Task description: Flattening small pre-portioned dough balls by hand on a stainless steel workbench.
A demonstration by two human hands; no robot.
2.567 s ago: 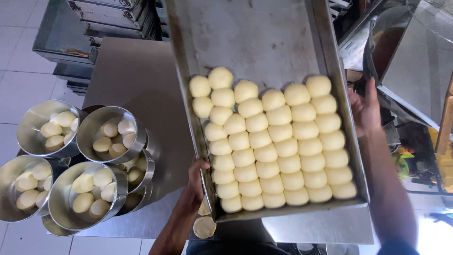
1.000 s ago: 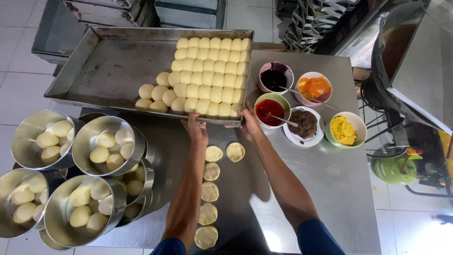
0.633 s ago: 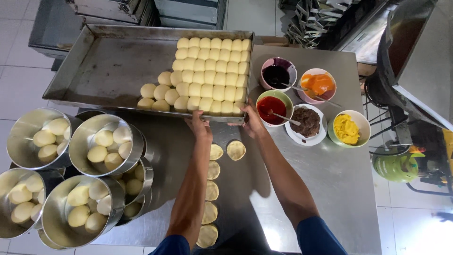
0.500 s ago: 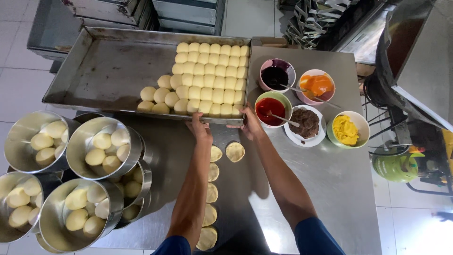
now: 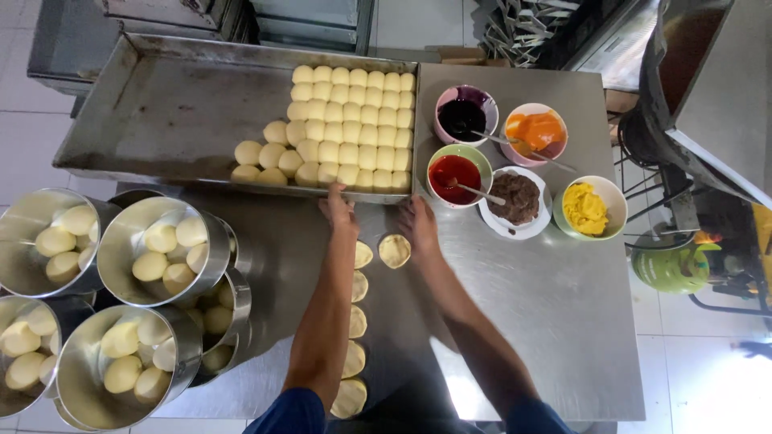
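Lying nearest the camera, a row of flattened dough discs (image 5: 355,321) runs up the steel worktop (image 5: 555,321) between the person's two forearms, with one more disc (image 5: 394,251) just beside the right wrist. To the left stand round metal tins (image 5: 153,257), each holding several dough balls. Farther on, the left hand (image 5: 338,210) and the right hand (image 5: 416,221) rest at the near rim of a large metal baking tray (image 5: 161,112). The fingers of both are spread and loosely curled against that edge, clamped on nothing that shows; whether the fingertips hook under the rim I cannot tell. The tray sits at the far left of the worktop, its right part packed with pale dough balls (image 5: 350,128) in close rows. Judging by its size and load, it should be heavy, stiff and slick, best held by the raised rim with hands apart. The dough looks soft and easily dented. Right of the tray are five bowls of filling: dark purple (image 5: 461,119), orange (image 5: 537,131), red (image 5: 453,173), brown (image 5: 519,198) and yellow (image 5: 585,209).
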